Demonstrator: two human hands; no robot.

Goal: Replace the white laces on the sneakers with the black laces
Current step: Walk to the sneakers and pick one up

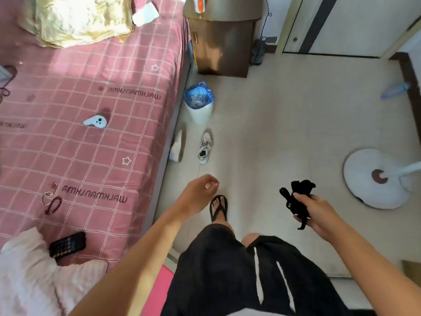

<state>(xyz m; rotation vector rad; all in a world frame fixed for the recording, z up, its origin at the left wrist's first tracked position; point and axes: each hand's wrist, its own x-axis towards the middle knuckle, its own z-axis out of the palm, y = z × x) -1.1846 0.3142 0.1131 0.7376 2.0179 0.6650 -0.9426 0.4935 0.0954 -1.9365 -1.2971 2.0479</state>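
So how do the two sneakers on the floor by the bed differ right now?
The right sneaker stands upright on its sole, opening up, its white laces visible. The left sneaker is tipped on its side against the bed edge, showing its sole, its laces hidden. The right one stands clear of the bed. Both are light-coloured and lie near the bin, untouched by either hand.

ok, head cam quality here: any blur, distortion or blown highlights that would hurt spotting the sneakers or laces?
Head view: wide-angle bending at the edges, door frame leans. Sunlight washes out the gold pillow and bedspread. Overall soft; sneakers small, lace detail unclear. Black laces in the right hand read as a dark mass.
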